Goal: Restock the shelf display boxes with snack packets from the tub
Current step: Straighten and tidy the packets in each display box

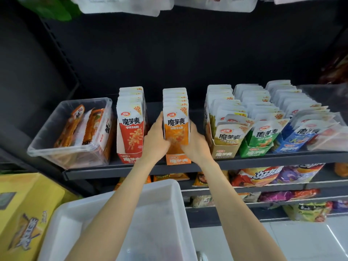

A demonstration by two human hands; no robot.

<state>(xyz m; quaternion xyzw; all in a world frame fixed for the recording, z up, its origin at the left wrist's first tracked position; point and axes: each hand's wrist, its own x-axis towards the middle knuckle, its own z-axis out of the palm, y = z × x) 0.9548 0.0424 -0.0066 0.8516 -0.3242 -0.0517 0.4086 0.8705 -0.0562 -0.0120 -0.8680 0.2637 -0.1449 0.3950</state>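
An orange display box (178, 159) full of upright orange snack packets (176, 127) stands at the middle of the dark shelf (131, 171). My left hand (155, 140) grips the box's left side and my right hand (195, 144) grips its right side, with the fingers curled round the front packets. A red display box (130, 157) with red packets (130, 129) stands just to the left. Below, near me, sits the white translucent tub (165, 196); my forearms cross over it and I cannot make out its contents.
A clear bin (47, 147) with orange packs sits at the shelf's left end. Tan (226, 152), green (254, 150) and blue (288, 147) display boxes full of packets stand to the right. A yellow carton (24, 213) lies at lower left. Lower shelves hold crisp bags.
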